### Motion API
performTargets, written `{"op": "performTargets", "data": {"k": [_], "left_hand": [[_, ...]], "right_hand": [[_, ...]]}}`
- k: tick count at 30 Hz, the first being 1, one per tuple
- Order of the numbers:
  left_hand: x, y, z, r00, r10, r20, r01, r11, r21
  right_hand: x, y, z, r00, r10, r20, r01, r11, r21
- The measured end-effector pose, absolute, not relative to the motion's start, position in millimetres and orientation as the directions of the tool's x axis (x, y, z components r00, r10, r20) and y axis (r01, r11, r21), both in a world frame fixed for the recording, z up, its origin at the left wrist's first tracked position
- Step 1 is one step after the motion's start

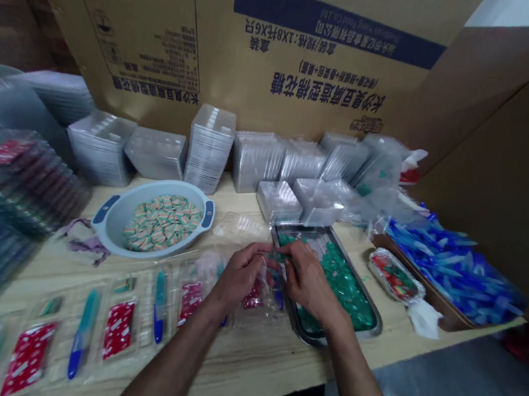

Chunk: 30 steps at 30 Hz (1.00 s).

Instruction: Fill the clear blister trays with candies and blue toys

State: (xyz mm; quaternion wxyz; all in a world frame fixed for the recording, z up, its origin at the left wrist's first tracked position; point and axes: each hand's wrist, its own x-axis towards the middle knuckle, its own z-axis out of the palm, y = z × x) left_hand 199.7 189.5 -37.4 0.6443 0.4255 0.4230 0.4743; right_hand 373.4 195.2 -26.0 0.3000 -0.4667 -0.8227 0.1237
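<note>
My left hand (244, 272) and my right hand (305, 276) meet over the left edge of a metal tray (367, 337) that holds small green packets (346, 286). Both have fingers drawn together in a pinch; whatever is between them is too small and blurred to name. Beneath my left hand lies a clear plastic tray (249, 317) with a red dotted packet (254, 294) in it. To the left runs a row of similar clear trays, holding red dotted packets (119, 329), blue-and-teal plastic pieces (159, 305) and small striped packets (125, 284).
A light blue basin (110, 226) contains many striped packets. Stacks of clear trays (209, 148) line the big cardboard box (241, 93) behind. At right are a foil tray (396, 275) and a box of blue plastic pieces (450, 269). Filled trays (8, 182) pile up at left, beside a cloth (82, 240).
</note>
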Motion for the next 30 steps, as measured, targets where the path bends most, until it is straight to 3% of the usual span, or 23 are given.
{"op": "performTargets", "data": {"k": [8, 12, 14, 16, 24, 28, 30], "left_hand": [[202.9, 191.8, -36.1, 0.178, 0.947, -0.267, -0.449, 0.32, 0.834], [196.0, 197.8, -33.0, 0.012, 0.966, -0.257, -0.542, 0.222, 0.811], [192.6, 200.2, -32.8, -0.04, 0.967, -0.252, -0.583, 0.182, 0.792], [190.9, 201.3, -33.4, -0.061, 0.968, -0.245, -0.609, 0.158, 0.777], [193.9, 198.5, -35.3, -0.049, 0.968, -0.246, -0.582, 0.172, 0.795], [197.3, 197.7, -37.1, -0.029, 0.964, -0.263, -0.582, 0.197, 0.789], [198.8, 197.4, -38.6, -0.03, 0.964, -0.265, -0.583, 0.198, 0.788]], "right_hand": [[387.8, 203.1, -35.2, -0.268, 0.876, 0.4, 0.511, 0.482, -0.712], [425.1, 229.0, -44.0, 0.105, 0.927, 0.361, 0.584, 0.236, -0.777], [440.5, 245.0, -48.6, 0.2, 0.959, 0.202, 0.72, -0.004, -0.694], [445.3, 258.9, -53.3, 0.198, 0.978, 0.06, 0.82, -0.132, -0.557], [407.6, 287.3, -69.9, 0.165, 0.986, -0.005, 0.909, -0.154, -0.387], [404.3, 281.1, -62.2, 0.152, 0.988, 0.019, 0.898, -0.13, -0.42], [402.8, 270.0, -55.9, 0.099, 0.995, 0.03, 0.847, -0.068, -0.527]]}}
